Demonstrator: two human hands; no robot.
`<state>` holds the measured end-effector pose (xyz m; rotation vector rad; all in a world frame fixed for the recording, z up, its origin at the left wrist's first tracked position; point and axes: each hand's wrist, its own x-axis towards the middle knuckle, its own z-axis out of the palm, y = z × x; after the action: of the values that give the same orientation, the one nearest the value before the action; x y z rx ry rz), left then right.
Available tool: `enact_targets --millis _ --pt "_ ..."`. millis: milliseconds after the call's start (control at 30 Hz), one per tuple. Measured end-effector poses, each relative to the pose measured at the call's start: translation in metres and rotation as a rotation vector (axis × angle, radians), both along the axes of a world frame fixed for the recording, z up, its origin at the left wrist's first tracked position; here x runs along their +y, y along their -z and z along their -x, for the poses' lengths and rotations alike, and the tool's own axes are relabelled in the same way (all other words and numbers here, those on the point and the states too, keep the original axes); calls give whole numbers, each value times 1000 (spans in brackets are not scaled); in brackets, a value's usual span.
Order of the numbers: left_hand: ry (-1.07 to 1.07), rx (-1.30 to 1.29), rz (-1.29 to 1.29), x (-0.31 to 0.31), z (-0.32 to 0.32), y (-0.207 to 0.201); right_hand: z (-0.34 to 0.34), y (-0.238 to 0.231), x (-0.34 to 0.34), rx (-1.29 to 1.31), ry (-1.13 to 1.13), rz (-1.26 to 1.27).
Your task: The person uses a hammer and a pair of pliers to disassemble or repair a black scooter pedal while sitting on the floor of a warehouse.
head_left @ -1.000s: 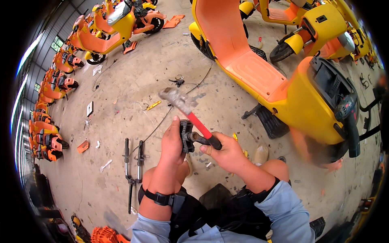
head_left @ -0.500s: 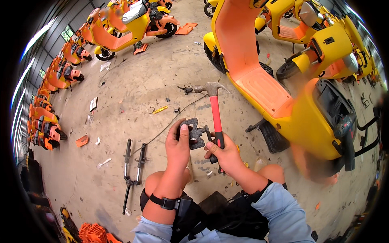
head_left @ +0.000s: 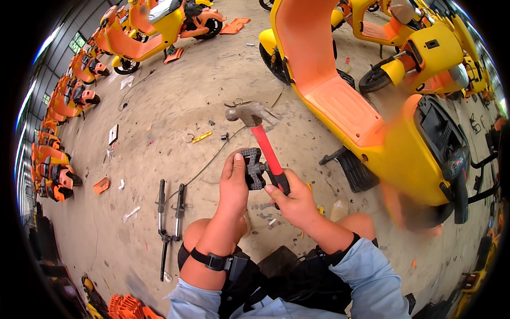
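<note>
The right hand [head_left: 291, 195] is wrapped round the black lower end of one hammer [head_left: 267, 151]. From that grip the hammer's long axis slants up and a little left, head uppermost; the blunt face points left and the forked claw right. Its handle is straight, red and black, and its head [head_left: 247, 113] is dull, worn, brownish-grey metal.

The left hand [head_left: 232, 174], its grip narrowed, holds one black pedal [head_left: 254, 169] just left of the hammer handle, thumb against the pedal's left edge. The pedal's longer side stands nearly upright, its surface knobbly, and a short stub points from it toward the right hand; whether the stub touches that hand cannot be told.

On the rough, stained floor [head_left: 175, 101], left of the left hand, lies one fork [head_left: 165, 237], its two silver-and-black legs pointing away from the person and its single black stem toward them. Beyond the grip lies one slim yellow piece [head_left: 202, 137]. Well right of the hammer stands a yellow scooter [head_left: 401, 165] with a ribbed orange footboard [head_left: 342, 106]
</note>
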<state>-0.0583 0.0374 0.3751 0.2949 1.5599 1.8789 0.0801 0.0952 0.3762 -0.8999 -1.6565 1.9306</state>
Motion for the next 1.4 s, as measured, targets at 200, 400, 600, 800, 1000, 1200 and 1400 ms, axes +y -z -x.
enact_targets --millis 200,400,600,800,1000,1200,1400 --pt "86 -209 -62 6 8 -2 -2 5 8 -71 -34 -218" --pt "323 -323 -35 19 16 -4 -17 -10 14 -161 -24 -573" --pt "300 66 -180 36 -4 -8 -26 -7 11 53 186 -47" --pt "624 145 -352 33 -27 -16 -62 -14 29 262 129 644" --pt "640 491 -393 32 -28 -1 -73 8 15 379 8 815" --pt "673 415 -491 42 -35 -10 -90 9 8 647 -93 949" --pt "780 484 -558 51 -39 -2 -92 22 9 629 -58 874"
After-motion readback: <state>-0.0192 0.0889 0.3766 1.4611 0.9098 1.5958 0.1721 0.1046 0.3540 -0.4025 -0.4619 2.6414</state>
